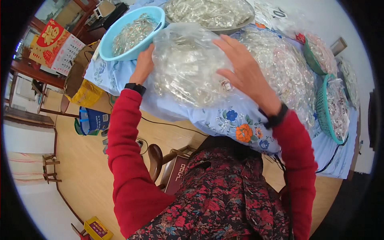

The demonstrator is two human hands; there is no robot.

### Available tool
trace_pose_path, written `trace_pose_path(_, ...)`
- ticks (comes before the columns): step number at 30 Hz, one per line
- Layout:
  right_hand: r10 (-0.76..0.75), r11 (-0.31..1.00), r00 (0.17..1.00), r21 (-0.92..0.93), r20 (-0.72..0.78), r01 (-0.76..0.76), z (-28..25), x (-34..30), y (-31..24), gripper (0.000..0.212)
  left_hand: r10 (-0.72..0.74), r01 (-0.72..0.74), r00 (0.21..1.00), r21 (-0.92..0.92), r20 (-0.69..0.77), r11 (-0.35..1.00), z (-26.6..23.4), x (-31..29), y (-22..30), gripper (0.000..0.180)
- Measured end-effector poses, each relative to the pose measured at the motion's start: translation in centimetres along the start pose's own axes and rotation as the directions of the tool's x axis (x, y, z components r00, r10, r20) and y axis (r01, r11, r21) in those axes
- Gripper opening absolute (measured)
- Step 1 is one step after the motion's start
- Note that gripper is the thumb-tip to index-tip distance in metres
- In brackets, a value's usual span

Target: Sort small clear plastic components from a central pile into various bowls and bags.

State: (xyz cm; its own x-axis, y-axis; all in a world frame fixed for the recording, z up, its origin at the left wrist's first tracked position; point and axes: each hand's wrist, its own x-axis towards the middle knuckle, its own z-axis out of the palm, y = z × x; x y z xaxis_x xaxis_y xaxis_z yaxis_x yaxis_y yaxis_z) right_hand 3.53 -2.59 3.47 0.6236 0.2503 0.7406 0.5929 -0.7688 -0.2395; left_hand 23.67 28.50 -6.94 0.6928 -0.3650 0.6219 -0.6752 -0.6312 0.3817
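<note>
A large, full clear plastic bag point(188, 70) rests at the table's near edge, with small pale and shiny pieces inside. My left hand point(145, 64) is closed at the bag's left edge, its fingers partly hidden by the plastic. Against the upper right side of the bag lies my right hand point(244, 66), fingers stretched out and apart. Just beyond my left hand stands a light blue basin point(107, 47) holding a heap of small packets. A wide metal bowl point(240, 27), piled with similar clear packets, sits behind the bag.
Many clear packets point(280, 68) spread over the flowered tablecloth point(222, 122) to the right. A green basket point(325, 114) and others line the right edge. Below are a wooden chair point(155, 160), a blue bag point(94, 120) and cables point(172, 125) hanging past the cloth.
</note>
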Motion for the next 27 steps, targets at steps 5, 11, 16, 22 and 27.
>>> trace_pose_path(5,0.298,0.944,0.946,0.109,0.132,-0.312,3.3,2.4,6.5,0.03,0.004,-0.185,0.945,0.527,0.326,0.83,-3.3,2.3,4.5,0.016)
trace_pose_path(11,0.498,0.831,0.844,0.167,0.202,-0.53,2.4,4.4,9.9,0.028,0.454,-0.354,0.885,0.489,-0.1,0.797,-6.2,2.5,14.6,0.004)
trace_pose_path(16,0.438,0.899,0.854,-0.142,0.282,-0.414,6.0,4.1,10.2,0.031,0.74,-0.741,0.671,-0.033,-0.038,0.67,-0.5,4.1,19.2,0.018)
trace_pose_path(22,0.503,0.862,0.847,-0.173,0.17,-0.477,8.6,2.6,12.5,0.031,0.628,-0.653,0.748,0.069,0.217,0.754,-1.4,2.3,17.2,0.024)
trace_pose_path(27,0.722,0.643,0.642,0.093,0.257,-0.76,8.8,3.2,14.3,0.025,0.41,-0.432,0.877,0.035,0.251,0.901,-4.3,0.3,16.3,0.021)
